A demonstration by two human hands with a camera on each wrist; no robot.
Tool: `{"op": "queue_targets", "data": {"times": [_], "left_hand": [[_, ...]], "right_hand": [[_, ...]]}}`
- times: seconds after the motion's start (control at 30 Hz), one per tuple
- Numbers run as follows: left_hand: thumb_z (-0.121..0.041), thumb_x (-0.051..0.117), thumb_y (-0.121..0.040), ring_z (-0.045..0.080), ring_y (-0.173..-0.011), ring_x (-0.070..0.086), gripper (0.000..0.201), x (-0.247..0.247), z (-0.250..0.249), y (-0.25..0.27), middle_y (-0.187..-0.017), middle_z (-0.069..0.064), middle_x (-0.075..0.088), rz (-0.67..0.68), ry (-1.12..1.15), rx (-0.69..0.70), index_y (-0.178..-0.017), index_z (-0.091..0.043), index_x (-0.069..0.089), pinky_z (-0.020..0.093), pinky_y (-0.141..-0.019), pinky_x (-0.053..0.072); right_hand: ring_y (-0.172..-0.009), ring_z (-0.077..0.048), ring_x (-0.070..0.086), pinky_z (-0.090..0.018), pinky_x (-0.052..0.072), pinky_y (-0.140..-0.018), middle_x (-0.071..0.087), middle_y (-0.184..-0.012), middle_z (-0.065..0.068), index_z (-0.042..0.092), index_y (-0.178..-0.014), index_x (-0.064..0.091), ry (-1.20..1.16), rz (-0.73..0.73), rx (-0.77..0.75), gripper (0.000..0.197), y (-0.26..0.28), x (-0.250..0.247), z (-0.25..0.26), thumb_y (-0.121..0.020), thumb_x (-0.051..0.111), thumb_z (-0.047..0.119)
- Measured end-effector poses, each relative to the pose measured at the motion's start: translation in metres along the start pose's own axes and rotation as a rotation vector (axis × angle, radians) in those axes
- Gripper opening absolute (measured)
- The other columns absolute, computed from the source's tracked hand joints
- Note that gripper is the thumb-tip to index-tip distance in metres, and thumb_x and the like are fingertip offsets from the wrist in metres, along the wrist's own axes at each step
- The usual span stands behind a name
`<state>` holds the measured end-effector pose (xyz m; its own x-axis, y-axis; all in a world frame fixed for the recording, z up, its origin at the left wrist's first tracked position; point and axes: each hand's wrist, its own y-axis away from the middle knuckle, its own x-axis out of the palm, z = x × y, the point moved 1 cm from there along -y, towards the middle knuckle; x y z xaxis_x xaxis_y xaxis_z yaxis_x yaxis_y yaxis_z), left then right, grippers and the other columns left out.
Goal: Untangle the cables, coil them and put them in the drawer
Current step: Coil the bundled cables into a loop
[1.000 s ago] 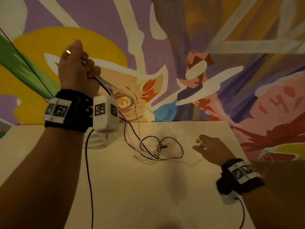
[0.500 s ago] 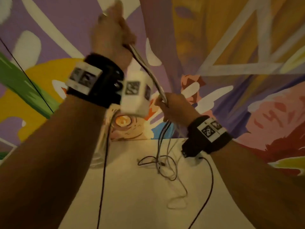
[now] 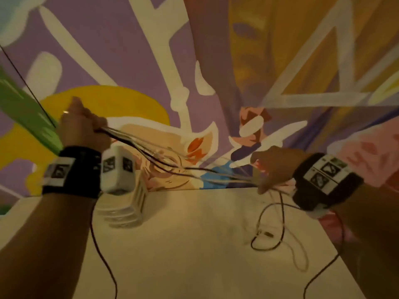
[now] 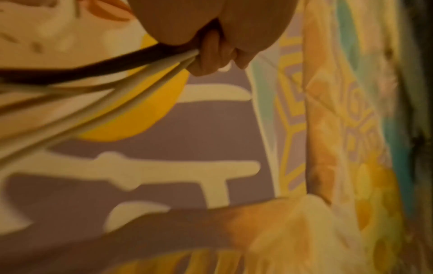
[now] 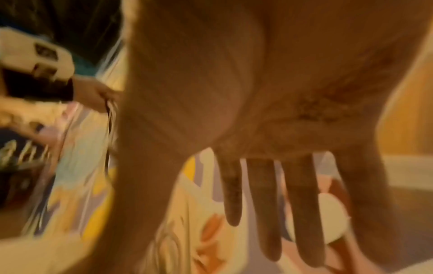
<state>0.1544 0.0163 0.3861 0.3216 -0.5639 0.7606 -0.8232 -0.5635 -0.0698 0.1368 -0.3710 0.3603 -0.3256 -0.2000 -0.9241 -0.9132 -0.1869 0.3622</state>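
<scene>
A bundle of thin white and dark cables [image 3: 172,165] is stretched almost level above the table between my two hands. My left hand [image 3: 82,126] grips one end of it in a fist, raised at the left; the left wrist view shows the fingers [image 4: 211,55] curled round the cables [image 4: 105,77]. At the right, my right hand [image 3: 269,169] has its fingers [image 5: 264,204] straight and spread, and the cables run past them. Beyond that hand a dark loop [image 3: 267,234] and a white loop [image 3: 300,257] trail on the table.
The pale table [image 3: 183,244] has a pale ribbed plastic box [image 3: 127,210] at its back left, under my left wrist. A painted wall [image 3: 216,72] rises right behind the table. The table's right edge runs diagonally beneath my right forearm.
My left hand came down and to the left with the bundle. The right hand slid right along the cables and opened, pulling them from near vertical to almost level.
</scene>
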Motion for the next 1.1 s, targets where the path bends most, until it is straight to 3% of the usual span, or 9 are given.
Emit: {"op": "queue_targets", "data": {"times": [0.07,0.17,0.23,0.33,0.5,0.6,0.87,0.97,1.1], "left_hand": [[-0.024,0.053,-0.100,0.013,-0.039,0.030,0.039,0.014,0.029,0.050,-0.045,-0.005,0.035,0.018,-0.176,-0.098,-0.065,-0.016,0.037,0.022,-0.044,0.031],[-0.024,0.055,-0.099,0.012,-0.040,0.033,0.037,0.020,0.081,0.098,-0.047,-0.005,0.036,0.072,-0.227,-0.273,-0.066,-0.016,0.040,0.026,-0.046,0.034],[-0.026,0.058,-0.097,0.011,-0.041,0.033,0.040,0.023,0.105,0.125,-0.047,-0.005,0.033,0.079,-0.214,-0.354,-0.064,-0.016,0.039,0.027,-0.045,0.032],[-0.027,0.061,-0.095,0.010,-0.042,0.034,0.035,0.022,0.116,0.136,-0.049,-0.004,0.035,0.037,-0.226,-0.417,-0.068,-0.015,0.042,0.025,-0.043,0.032],[-0.043,0.055,-0.096,0.008,-0.042,0.039,0.027,0.005,0.116,0.127,-0.057,-0.004,0.043,-0.040,-0.150,-0.405,-0.092,-0.016,0.056,0.019,-0.038,0.033],[-0.055,0.045,-0.096,0.008,-0.040,0.039,0.044,0.003,0.116,0.127,-0.055,-0.005,0.046,-0.049,-0.084,-0.454,-0.080,-0.016,0.055,0.018,-0.037,0.032],[-0.040,0.052,-0.098,0.007,-0.040,0.044,0.032,0.004,0.120,0.142,-0.050,-0.006,0.048,-0.022,-0.091,-0.485,-0.072,-0.020,0.057,0.018,-0.039,0.039],[-0.042,0.057,-0.094,0.007,-0.040,0.042,0.034,0.001,0.121,0.138,-0.052,-0.005,0.046,-0.018,-0.107,-0.505,-0.070,-0.019,0.055,0.019,-0.038,0.037],[-0.045,0.058,-0.092,0.006,-0.038,0.039,0.038,-0.003,0.120,0.131,-0.051,-0.005,0.044,-0.028,-0.129,-0.544,-0.067,-0.017,0.051,0.017,-0.036,0.035]], "right_hand": [[-0.118,-0.019,0.051,-0.032,0.044,-0.090,0.048,-0.138,0.006,0.032,-0.137,0.033,-0.272,-0.018,-0.157,0.105,0.006,0.011,0.030,-0.050,0.075,0.073],[-0.122,-0.017,0.050,-0.033,0.045,-0.096,0.047,-0.140,0.006,0.028,-0.139,0.032,-0.580,-0.137,-0.350,0.100,0.000,0.011,0.085,-0.057,0.073,0.070],[-0.107,-0.022,0.059,-0.040,0.050,-0.090,0.060,-0.124,-0.002,0.023,-0.129,0.041,-0.665,-0.136,-0.468,0.070,-0.005,0.027,0.121,-0.073,0.071,0.053],[-0.080,-0.028,0.059,-0.042,0.050,-0.073,0.062,-0.085,-0.006,0.018,-0.089,0.050,-0.805,-0.227,-0.393,0.009,-0.008,0.051,0.145,-0.091,0.056,0.024],[-0.062,-0.019,0.042,-0.029,0.030,-0.052,0.041,-0.062,0.009,0.031,-0.063,0.035,-0.819,-0.268,-0.360,0.036,-0.008,0.061,0.149,-0.097,0.046,0.031],[-0.060,-0.016,0.042,-0.025,0.029,-0.050,0.043,-0.063,0.009,0.033,-0.061,0.039,-0.802,-0.251,-0.335,0.037,-0.008,0.064,0.150,-0.095,0.048,0.025],[-0.051,-0.020,0.043,-0.029,0.029,-0.046,0.045,-0.056,-0.002,0.020,-0.058,0.039,-0.738,-0.233,-0.337,0.030,-0.007,0.056,0.152,-0.085,0.051,0.012],[-0.067,-0.029,0.051,-0.034,0.038,-0.055,0.053,-0.070,-0.008,0.013,-0.072,0.048,-0.713,-0.202,-0.314,0.016,-0.010,0.062,0.154,-0.088,0.050,0.016],[-0.071,-0.023,0.051,-0.033,0.037,-0.062,0.056,-0.080,-0.006,0.015,-0.089,0.057,-0.699,-0.235,-0.322,0.018,-0.007,0.068,0.152,-0.095,0.050,0.030]]}}
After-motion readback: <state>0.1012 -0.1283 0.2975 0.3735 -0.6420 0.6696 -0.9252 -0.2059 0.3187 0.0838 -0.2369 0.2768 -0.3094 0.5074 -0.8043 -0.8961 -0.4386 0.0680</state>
